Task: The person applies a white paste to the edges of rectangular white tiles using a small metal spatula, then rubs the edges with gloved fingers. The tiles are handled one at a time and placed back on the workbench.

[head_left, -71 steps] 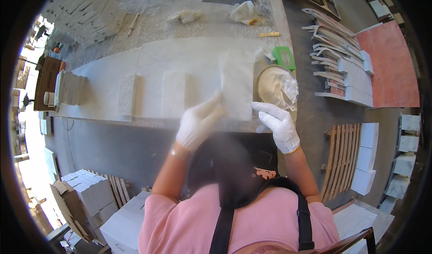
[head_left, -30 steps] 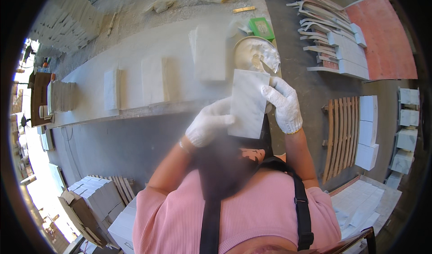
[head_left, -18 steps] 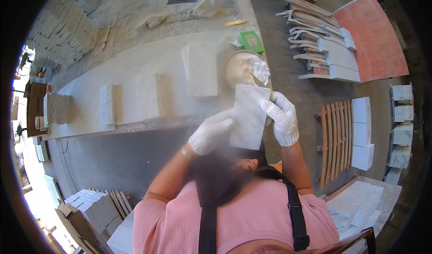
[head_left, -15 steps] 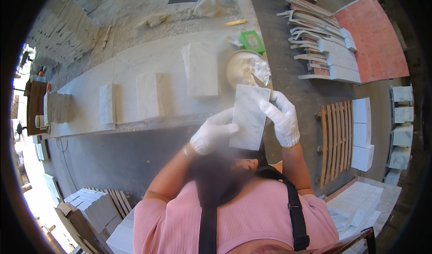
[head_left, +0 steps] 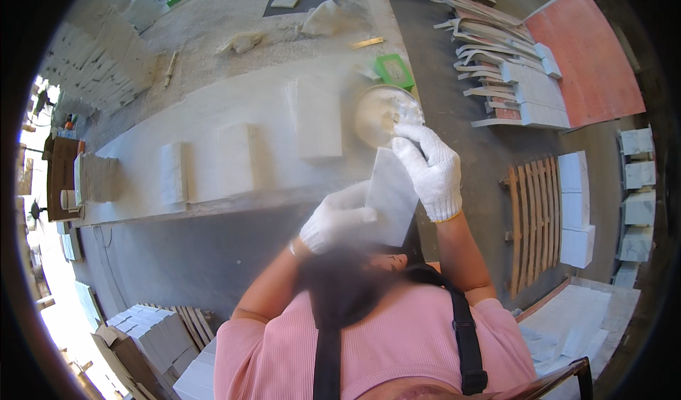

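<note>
Both my hands wear white knitted gloves. My left hand [head_left: 339, 219] is closed on the left edge of a white-grey marble tile [head_left: 392, 198], which it holds up in front of my chest. My right hand [head_left: 431, 169] is above the tile's upper right corner, at the near rim of a round bowl [head_left: 367, 120] of white paste. Its fingers are pinched together; what they hold, if anything, is hidden. On the bench [head_left: 206, 98], left of the bowl, tiles stand in separate stacks, the nearest a tall stack [head_left: 319, 127].
A green box [head_left: 394, 71] sits behind the bowl. Crumpled cloth [head_left: 323, 17] lies farther back. To the right are a wooden pallet [head_left: 533, 226], white blocks [head_left: 576, 208] and a red board [head_left: 589, 56]. More white blocks [head_left: 152, 332] stand at the lower left.
My right hand has let go of the tile's right edge and moved up to the bowl, its fingers now pinched. The tile stays in my left hand, slightly lower and turned.
</note>
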### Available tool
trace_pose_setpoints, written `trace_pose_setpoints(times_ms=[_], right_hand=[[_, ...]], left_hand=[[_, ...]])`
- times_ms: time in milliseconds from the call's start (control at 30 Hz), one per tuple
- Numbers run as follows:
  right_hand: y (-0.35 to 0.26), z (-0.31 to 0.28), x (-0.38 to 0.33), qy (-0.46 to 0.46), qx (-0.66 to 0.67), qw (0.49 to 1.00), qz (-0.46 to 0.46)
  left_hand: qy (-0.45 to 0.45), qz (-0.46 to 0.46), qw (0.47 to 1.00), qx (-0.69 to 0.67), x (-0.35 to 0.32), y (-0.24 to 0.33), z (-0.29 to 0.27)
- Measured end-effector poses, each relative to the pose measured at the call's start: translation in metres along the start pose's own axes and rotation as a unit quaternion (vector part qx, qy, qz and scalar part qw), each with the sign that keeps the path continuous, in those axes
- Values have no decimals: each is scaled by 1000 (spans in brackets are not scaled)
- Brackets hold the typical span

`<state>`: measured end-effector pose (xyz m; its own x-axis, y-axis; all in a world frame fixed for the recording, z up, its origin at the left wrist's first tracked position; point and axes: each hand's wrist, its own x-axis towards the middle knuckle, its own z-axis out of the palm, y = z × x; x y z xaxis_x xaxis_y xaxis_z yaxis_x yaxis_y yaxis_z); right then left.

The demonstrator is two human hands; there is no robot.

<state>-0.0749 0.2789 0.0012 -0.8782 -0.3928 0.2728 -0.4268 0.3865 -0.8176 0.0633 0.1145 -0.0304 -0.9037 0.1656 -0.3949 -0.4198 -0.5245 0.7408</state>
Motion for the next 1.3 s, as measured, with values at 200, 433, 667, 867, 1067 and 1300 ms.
trace_pose_setpoints(times_ms=[200,433,667,867,1067,1300], right_hand=[[7,-24,0,14,125,981,149],[33,-24,-11,-40,141,981,130],[33,-27,-19,-66,155,973,156],[28,-22,-16,-60,134,968,205],[19,-10,-17,-111,127,969,181],[23,2,-21,-138,106,972,155]], left_hand=[[111,168,976,-85,-62,28,-49],[436,263,851,125,-153,66,-218],[552,65,781,285,-175,84,-340],[607,-56,524,595,-144,88,-338],[563,-93,564,597,-100,100,-336],[513,-137,564,632,-102,118,-338]])
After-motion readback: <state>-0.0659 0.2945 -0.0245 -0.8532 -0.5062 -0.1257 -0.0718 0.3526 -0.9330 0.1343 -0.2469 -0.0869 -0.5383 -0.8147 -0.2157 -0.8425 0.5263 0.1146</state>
